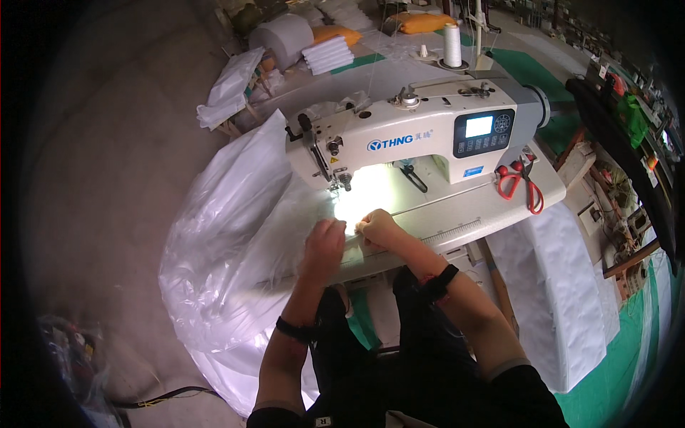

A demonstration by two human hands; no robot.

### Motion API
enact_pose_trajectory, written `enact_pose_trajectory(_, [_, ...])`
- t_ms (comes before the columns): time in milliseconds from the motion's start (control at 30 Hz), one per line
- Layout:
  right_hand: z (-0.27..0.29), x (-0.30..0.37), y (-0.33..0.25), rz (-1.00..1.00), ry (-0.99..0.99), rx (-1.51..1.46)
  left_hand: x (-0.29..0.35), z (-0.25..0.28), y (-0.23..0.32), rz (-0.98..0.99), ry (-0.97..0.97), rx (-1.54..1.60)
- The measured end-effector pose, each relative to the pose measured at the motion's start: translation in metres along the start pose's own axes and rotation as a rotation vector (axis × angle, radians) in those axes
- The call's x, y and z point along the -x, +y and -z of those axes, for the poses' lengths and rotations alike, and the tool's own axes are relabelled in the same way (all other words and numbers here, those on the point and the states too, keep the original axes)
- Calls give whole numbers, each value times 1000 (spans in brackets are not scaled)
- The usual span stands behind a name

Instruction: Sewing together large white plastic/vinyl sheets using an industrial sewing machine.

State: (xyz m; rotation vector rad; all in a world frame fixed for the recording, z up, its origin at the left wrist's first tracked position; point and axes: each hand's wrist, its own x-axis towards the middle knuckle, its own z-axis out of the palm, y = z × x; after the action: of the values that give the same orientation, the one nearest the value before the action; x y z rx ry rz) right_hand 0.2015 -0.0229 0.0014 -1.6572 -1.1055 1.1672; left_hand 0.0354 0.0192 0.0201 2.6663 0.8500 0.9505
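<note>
Both my hands are close together at the front of a white sewing machine [428, 118], just below its lit needle area. My left hand [325, 246] has its fingers pinched together beside a large sheet of glossy white translucent plastic [221, 242], which spreads over the machine's left side and hangs toward the floor. My right hand [379, 230] is also closed in a pinch, its fingertips nearly meeting the left ones. Strong glare from the lamp washes out whatever lies between the fingers. The needle and presser foot [335, 191] sit just above and behind my hands.
Red-handled scissors [534, 196] lie on the right of the machine table [457, 228]. A cone of white thread [452, 46] stands behind the machine. White padded material [549, 292] hangs at the right. A large white roll [282, 39] and folded white stacks [328, 55] sit behind.
</note>
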Motion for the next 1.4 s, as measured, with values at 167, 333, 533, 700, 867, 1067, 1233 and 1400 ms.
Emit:
enact_pose_trajectory(167, [-1,3,3,26,34,13,6,-6,7,-68,-61,-37])
enact_pose_trajectory(333, [-5,20,4,171,250,113,6,-9,-5,-123,-44,-8])
enact_pose_trajectory(533, [-10,26,-8,115,225,479,6,-6,-10,-122,-66,90])
enact_pose_trajectory(700, [-22,22,-16,204,271,556,3,-1,-21,-72,-118,187])
enact_pose_trajectory(867, [-35,21,-14,117,369,657,3,2,-27,-155,-126,241])
enact_pose_trajectory(1067, [-24,9,-8,61,313,348,3,2,-29,-104,-147,272])
enact_pose_trajectory(1233, [-33,11,-9,171,338,528,2,-1,-30,-90,-157,243])
enact_pose_trajectory(1400, [-49,22,-7,250,394,746,2,-4,-33,-57,-243,160])
